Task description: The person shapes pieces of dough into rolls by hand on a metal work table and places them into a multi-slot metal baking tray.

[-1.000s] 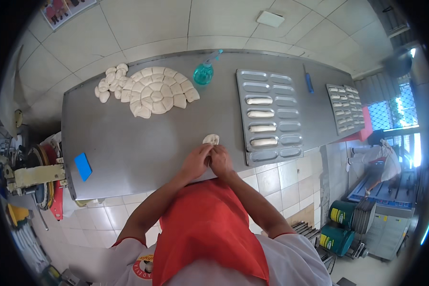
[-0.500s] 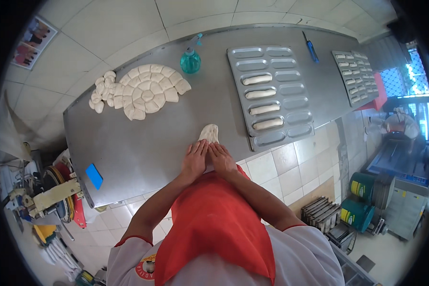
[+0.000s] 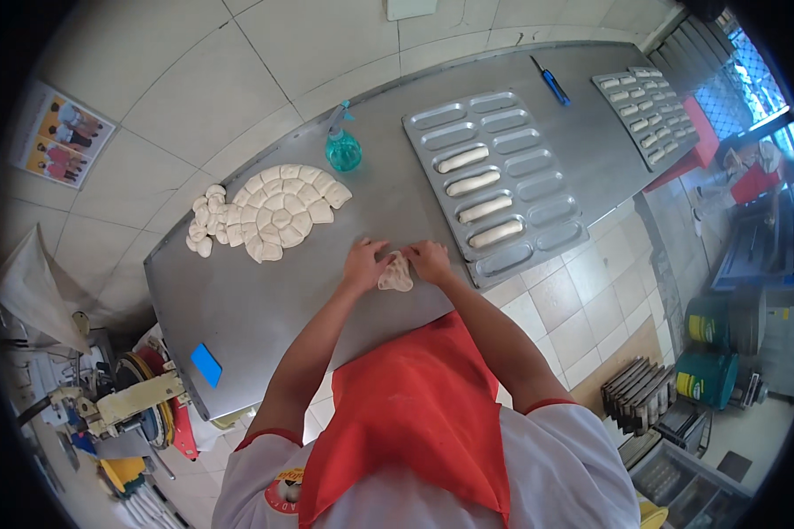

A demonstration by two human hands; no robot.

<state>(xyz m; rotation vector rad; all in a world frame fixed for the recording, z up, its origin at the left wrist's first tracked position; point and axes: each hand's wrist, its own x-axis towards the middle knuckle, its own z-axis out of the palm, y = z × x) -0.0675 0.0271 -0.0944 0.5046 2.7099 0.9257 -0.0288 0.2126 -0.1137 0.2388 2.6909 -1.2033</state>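
From here I judge the thin dough piece (image 3: 396, 275), near the bench's (image 3: 265, 309) front edge, light, soft, easily torn: pinch its rim gently. The left hand's (image 3: 364, 263) fingers spread loosely; whether the right hand (image 3: 430, 262) grips it, I can't tell.

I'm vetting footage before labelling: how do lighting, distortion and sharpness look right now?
Head view: bright, bluish glare at the window on the right; same view, the far edge of the table bows and the corners are black; dough between the left hand and right hand looks fairly clear, the co-worker at far right hazy.
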